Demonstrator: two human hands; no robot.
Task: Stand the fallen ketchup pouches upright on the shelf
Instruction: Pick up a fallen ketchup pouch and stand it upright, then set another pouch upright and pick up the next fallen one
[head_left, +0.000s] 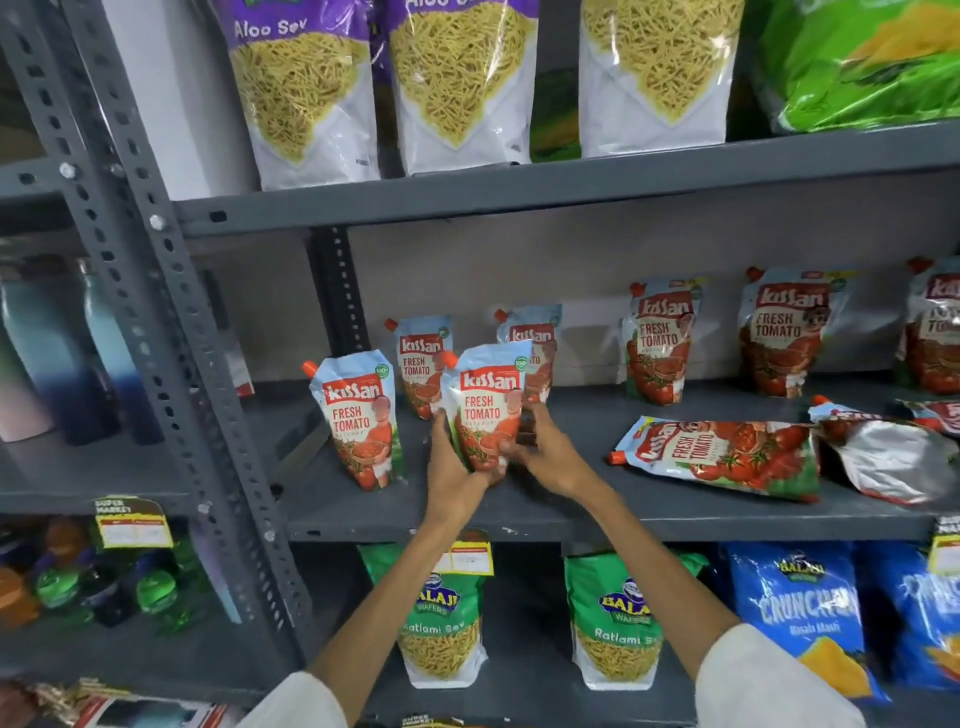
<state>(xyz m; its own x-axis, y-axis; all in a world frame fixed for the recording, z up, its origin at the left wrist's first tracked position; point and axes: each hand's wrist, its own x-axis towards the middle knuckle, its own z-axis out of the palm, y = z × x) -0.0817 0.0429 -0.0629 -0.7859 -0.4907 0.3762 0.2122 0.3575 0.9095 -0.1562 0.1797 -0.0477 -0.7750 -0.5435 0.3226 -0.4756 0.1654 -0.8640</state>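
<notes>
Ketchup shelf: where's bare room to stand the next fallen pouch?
Bare shelf lies between the held pouch and the lying pouch, in front of the standing back pouch. The right end is crowded: a silver-backed pouch lies beside the lying pouch.

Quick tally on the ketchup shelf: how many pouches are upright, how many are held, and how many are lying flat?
Upright, free-standing: 6
Held upright in both hands: 1
Lying flat: 3
Total: 10
</notes>
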